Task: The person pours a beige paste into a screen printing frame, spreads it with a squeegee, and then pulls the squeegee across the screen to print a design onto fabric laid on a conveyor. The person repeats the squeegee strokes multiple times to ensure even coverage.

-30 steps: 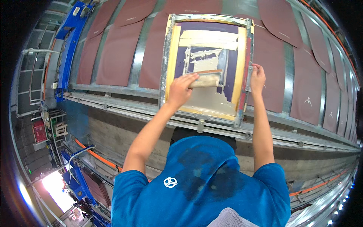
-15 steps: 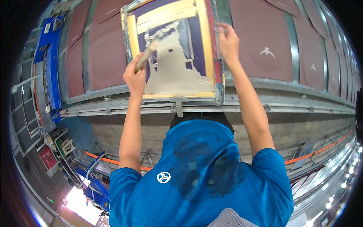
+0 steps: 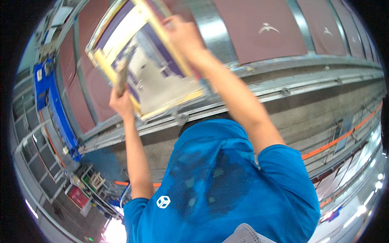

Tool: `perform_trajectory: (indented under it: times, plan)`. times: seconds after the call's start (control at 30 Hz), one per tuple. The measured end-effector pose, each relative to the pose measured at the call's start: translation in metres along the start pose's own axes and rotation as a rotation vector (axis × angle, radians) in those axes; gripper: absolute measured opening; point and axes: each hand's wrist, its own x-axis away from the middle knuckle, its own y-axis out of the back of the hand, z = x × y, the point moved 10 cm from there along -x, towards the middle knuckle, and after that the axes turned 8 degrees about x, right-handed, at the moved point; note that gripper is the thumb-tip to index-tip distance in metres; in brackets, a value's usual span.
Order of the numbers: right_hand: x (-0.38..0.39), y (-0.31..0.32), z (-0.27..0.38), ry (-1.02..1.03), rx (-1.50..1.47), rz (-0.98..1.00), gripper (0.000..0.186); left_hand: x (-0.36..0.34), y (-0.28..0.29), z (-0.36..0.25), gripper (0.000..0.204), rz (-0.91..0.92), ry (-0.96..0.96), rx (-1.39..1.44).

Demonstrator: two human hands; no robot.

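Observation:
A screen printing frame with yellow tape borders and purple mesh is tilted in view at upper left. Pale grey ink covers much of its lower mesh. My left hand is closed round the handle of a wooden squeegee, whose far end lies over the ink and is blurred. At the frame's right side, my right hand grips the edge with bent fingers; the fingertips are partly hidden. A metal clamp at the frame's near edge meets the rail.
Maroon fabric panels lie along the long table, some with a small white print. A metal rail runs along its near side. Blue machinery stands at left, and an orange pipe crosses at lower right.
The frame has shifted left along the rail, both hands moving with it, and more bare table shows to its right. The whole view has also turned.

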Motion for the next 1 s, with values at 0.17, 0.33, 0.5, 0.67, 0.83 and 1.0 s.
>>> perform_trajectory:
  times: [0.17, 0.33, 0.5, 0.67, 0.83, 1.0]
  plan:
    - [0.007, -0.081, 0.031, 0.055, 0.214, -0.276, 0.022, -0.073, 0.075, 0.063, 0.043, 0.2, -0.262, 0.056]
    - [0.053, -0.173, 0.023, -0.028, 0.183, -0.242, 0.022, -0.091, 0.123, 0.135, 0.043, 0.252, -0.313, -0.046]
    - [0.073, -0.225, 0.008, -0.134, 0.18, -0.166, 0.022, -0.1, 0.14, 0.176, 0.045, 0.284, -0.352, -0.145]
    - [0.046, -0.226, 0.031, -0.169, 0.152, -0.15, 0.022, -0.129, 0.142, 0.17, 0.046, 0.3, -0.295, -0.177]
    - [0.008, -0.207, 0.044, -0.251, 0.215, -0.098, 0.024, -0.168, 0.113, 0.139, 0.047, 0.42, -0.294, -0.233]
    - [-0.034, -0.222, 0.048, -0.29, 0.222, -0.085, 0.023, -0.271, 0.055, 0.155, 0.042, 0.592, -0.242, -0.394]
